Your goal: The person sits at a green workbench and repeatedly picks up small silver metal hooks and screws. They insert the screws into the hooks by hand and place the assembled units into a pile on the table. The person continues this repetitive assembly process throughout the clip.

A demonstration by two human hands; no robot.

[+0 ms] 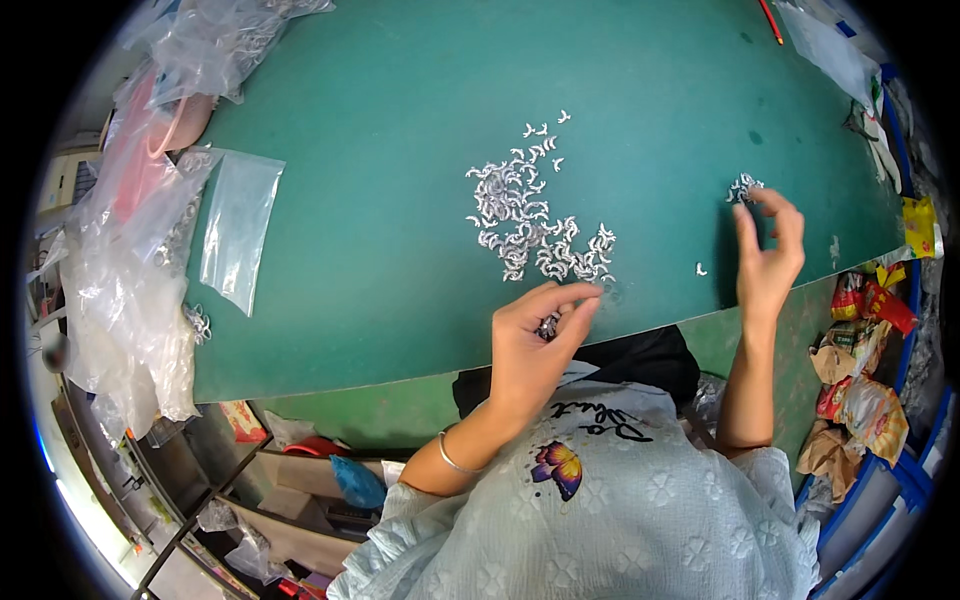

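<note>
A loose heap of small silver curved metal pieces [510, 205] lies in the middle of the green table. At its near edge, my left hand [535, 335] is closed, with several of the same pieces cupped in the palm and thumb and forefinger brought together by the heap. Further right, a smaller cluster of silver pieces [743, 187] sits on the table. My right hand [772, 255] is over its near side, thumb and forefinger apart, their tips close to the cluster; I see nothing held between them. One single silver piece [701, 269] lies apart between the hands.
On the left, an empty clear plastic bag [242, 230] lies flat beside a mass of plastic bags [130, 270] and a pink basket [185, 125]. A red pen [771, 22] is at the far right. Crumpled food packets [865, 350] are stacked beyond the table's right edge.
</note>
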